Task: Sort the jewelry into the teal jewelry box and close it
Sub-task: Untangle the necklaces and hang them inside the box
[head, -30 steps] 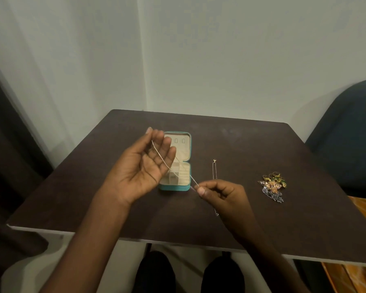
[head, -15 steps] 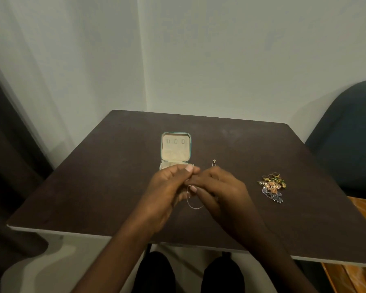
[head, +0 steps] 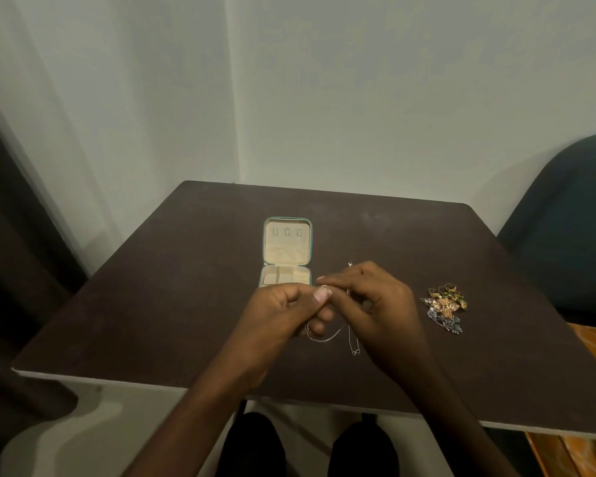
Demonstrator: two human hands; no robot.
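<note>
The teal jewelry box [head: 287, 220] lies open on the dark table, cream lid lining up, its compartments partly hidden by my left hand [head: 283, 315]. Both hands meet just in front of the box and pinch a thin silver chain [head: 324, 335], whose loop hangs below my fingers. My right hand [head: 372, 304] grips the same chain at the fingertips. A second thin necklace [head: 353, 349] lies on the table under my right hand, mostly covered. A pile of gold, green and silver jewelry [head: 445, 306] sits to the right.
The dark brown table [head: 172, 304] has a pale front edge near my knees. A dark blue chair [head: 572, 228] stands at the right. Walls form a corner behind the table, and a dark curtain hangs at the left.
My left hand dropped from above the box and came together with my right hand. The stretched chain is now gathered into a small loop between both hands.
</note>
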